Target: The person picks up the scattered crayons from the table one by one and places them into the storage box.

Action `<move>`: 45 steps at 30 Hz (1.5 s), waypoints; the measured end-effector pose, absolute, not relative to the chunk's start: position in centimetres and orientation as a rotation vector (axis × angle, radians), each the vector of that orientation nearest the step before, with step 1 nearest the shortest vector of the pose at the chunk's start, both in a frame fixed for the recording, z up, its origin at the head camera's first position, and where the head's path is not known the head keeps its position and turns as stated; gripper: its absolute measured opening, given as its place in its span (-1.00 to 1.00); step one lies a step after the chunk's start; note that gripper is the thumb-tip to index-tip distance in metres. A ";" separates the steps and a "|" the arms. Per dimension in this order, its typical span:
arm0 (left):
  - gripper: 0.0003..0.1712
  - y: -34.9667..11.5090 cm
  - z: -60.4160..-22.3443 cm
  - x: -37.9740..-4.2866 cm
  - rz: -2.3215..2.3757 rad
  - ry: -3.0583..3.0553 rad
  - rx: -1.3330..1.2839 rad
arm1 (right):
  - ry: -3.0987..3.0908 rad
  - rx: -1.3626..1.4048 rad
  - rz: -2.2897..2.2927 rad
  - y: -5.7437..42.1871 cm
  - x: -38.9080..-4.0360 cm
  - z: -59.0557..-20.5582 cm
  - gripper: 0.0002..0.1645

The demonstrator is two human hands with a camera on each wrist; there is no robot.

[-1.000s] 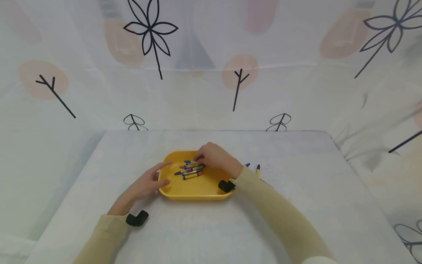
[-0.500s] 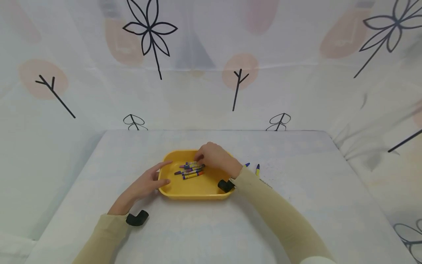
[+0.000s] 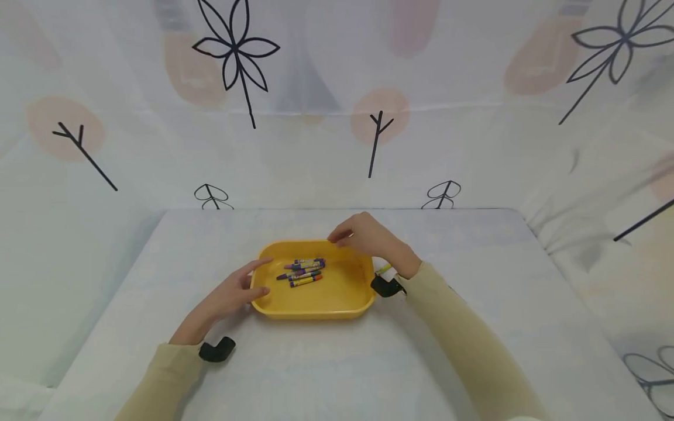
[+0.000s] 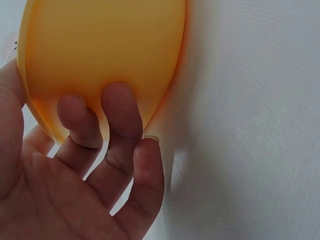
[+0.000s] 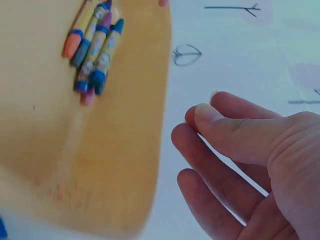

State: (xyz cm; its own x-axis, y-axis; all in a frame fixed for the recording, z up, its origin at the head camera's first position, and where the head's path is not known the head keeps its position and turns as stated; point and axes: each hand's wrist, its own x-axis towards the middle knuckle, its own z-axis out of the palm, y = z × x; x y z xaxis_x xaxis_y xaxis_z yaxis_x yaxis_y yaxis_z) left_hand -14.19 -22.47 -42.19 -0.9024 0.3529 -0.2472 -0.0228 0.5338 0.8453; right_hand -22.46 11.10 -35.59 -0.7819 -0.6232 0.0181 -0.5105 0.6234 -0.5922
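Observation:
My left hand (image 3: pixel 229 297) holds the left end of a yellow plastic tray (image 3: pixel 337 297), with the index finger and thumb reaching over the rim. In the left wrist view, the other fingers (image 4: pixel 122 112) curl against the tray's outer wall (image 4: pixel 105 45). Several crayons (image 3: pixel 300 281) lie in a loose bunch inside the tray, left of its middle. Over the tray's far right rim hovers my right hand (image 3: pixel 365 235). The right wrist view shows its thumb (image 5: pixel 235 132) near the index fingertip and nothing held, with crayons (image 5: pixel 102 60) lying farther off in the tray.
Just right of the tray, a yellow crayon (image 3: pixel 383 269) on the white table (image 3: pixel 295 368) is partly covered by my right wrist. A patterned cloth (image 3: pixel 316 158) hangs as a wall behind the table.
My right hand has lifted off the crayons inside the tray and moved right and back to the far rim. The left hand keeps its place on the tray.

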 end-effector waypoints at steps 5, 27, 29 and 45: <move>-0.20 -22.4 -42.2 -14.1 1.319 2.391 0.264 | 2.683 -0.836 -0.938 15.0 -21.7 -35.5 -0.75; -0.22 -22.0 -42.1 -14.1 1.325 2.410 0.243 | 2.765 -0.753 -0.781 25.8 -17.5 -41.0 -0.67; -0.22 -22.0 -42.1 -14.2 1.325 2.413 0.234 | 2.769 -0.777 -0.768 25.9 -17.5 -41.2 -0.68; -0.23 -22.1 -42.3 -14.0 1.324 2.403 0.230 | 2.785 -0.936 -0.650 25.6 -18.1 -42.0 -0.78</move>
State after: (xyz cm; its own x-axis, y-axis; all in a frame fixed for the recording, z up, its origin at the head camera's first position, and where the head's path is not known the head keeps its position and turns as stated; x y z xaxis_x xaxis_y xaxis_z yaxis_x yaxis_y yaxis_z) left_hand -14.01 -22.14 -42.32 -0.9121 0.3225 -0.2529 -0.0413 0.5416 0.8396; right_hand -18.10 25.64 -41.97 -0.7985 -0.6019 0.0119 -0.5449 0.7143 -0.4391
